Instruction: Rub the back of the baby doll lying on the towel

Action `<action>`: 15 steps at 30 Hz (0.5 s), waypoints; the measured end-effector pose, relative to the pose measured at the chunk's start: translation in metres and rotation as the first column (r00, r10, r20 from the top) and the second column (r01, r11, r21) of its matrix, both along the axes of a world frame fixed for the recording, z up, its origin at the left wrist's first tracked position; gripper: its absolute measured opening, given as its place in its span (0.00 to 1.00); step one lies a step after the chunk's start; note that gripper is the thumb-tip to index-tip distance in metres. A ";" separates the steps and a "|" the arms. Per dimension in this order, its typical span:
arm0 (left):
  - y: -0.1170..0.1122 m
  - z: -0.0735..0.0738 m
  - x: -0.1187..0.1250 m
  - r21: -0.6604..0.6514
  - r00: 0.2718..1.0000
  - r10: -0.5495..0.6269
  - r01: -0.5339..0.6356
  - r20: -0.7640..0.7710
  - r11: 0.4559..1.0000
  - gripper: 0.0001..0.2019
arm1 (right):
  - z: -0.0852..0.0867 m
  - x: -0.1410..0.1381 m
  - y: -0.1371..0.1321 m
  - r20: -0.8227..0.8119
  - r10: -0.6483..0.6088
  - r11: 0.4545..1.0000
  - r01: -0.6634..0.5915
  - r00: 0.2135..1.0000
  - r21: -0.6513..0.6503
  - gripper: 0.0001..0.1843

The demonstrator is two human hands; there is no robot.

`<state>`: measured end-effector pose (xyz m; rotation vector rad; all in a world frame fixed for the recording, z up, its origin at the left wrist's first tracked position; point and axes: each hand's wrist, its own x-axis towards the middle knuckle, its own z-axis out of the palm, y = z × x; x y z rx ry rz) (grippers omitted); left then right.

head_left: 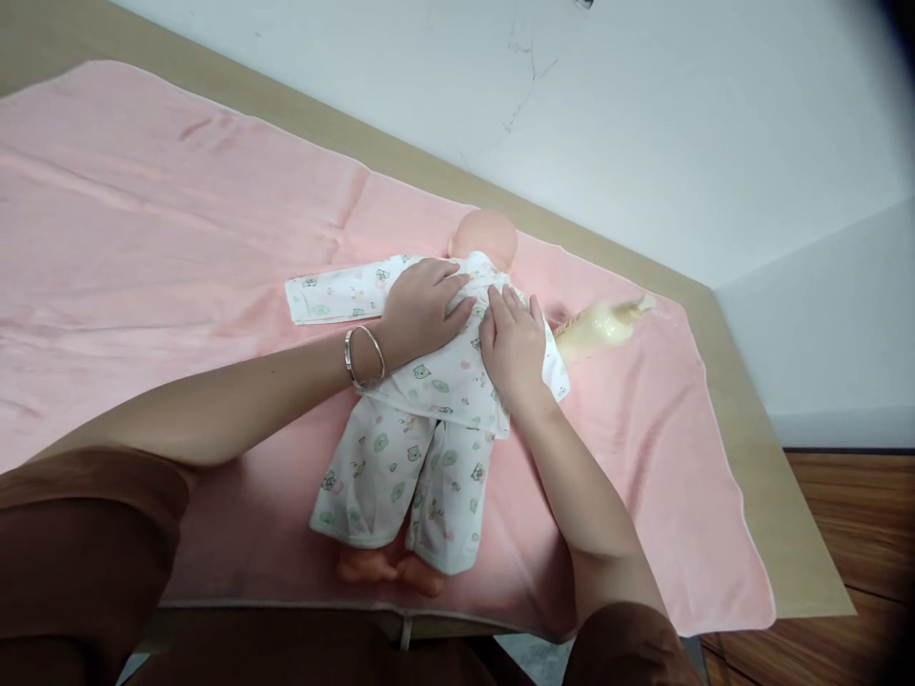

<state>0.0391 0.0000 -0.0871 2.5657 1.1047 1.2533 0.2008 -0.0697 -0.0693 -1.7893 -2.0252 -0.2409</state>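
A bald baby doll (pixel 489 234) lies on a pink blanket, its head toward the wall. It wears a white printed shirt (pixel 429 376) and matching trousers (pixel 386 467); its feet (pixel 421 575) stick out at the hems. My left hand (pixel 423 307), a silver bangle at the wrist, rests on the upper shirt with its fingers stretched out. Close beside it, my right hand (pixel 516 345) lies on the shirt's right side, fingers extended with slightly bent tips. One long sleeve (pixel 335 292) spreads out to the left. Whatever lies under my palms is hidden.
The pink blanket (pixel 193 210) covers much of the wooden table (pixel 772 534). Right of the doll lies a shiny pale-yellow object (pixel 606 322), its kind unclear. A white wall (pixel 643 143) runs along the back, and brown wooden flooring (pixel 850 514) shows at right.
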 end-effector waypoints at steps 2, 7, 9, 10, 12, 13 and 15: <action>-0.001 0.000 0.000 0.009 1.000 0.004 -0.004 0.011 1.000 0.18 | -0.001 -0.003 -0.002 0.008 -0.023 0.999 0.023 1.000 0.027 0.26; -0.001 -0.001 0.001 -0.039 0.999 0.037 -0.036 0.035 0.999 0.20 | 0.000 0.000 0.000 -0.098 -0.016 1.000 0.014 0.995 -0.016 0.27; 0.000 -0.001 0.002 -0.083 0.998 0.058 -0.057 0.016 0.995 0.22 | -0.001 0.003 0.003 -0.141 0.002 0.999 -0.009 0.990 -0.049 0.28; 0.000 0.000 0.002 -0.103 0.998 0.066 -0.065 0.005 0.993 0.23 | -0.001 0.004 0.004 -0.153 0.007 0.998 -0.017 0.988 -0.063 0.29; 0.001 0.001 0.002 -0.132 0.998 0.067 -0.068 -0.012 0.989 0.24 | -0.002 0.006 0.005 -0.166 0.009 0.997 -0.023 0.986 -0.079 0.29; 0.001 0.001 0.003 -0.141 0.998 0.064 -0.065 -0.014 0.988 0.24 | -0.003 0.007 0.005 -0.171 0.008 0.996 -0.023 0.985 -0.084 0.29; 0.001 0.001 0.003 -0.153 0.998 0.060 -0.062 -0.012 0.986 0.25 | -0.003 0.007 0.005 -0.183 0.007 0.995 -0.025 0.983 -0.092 0.29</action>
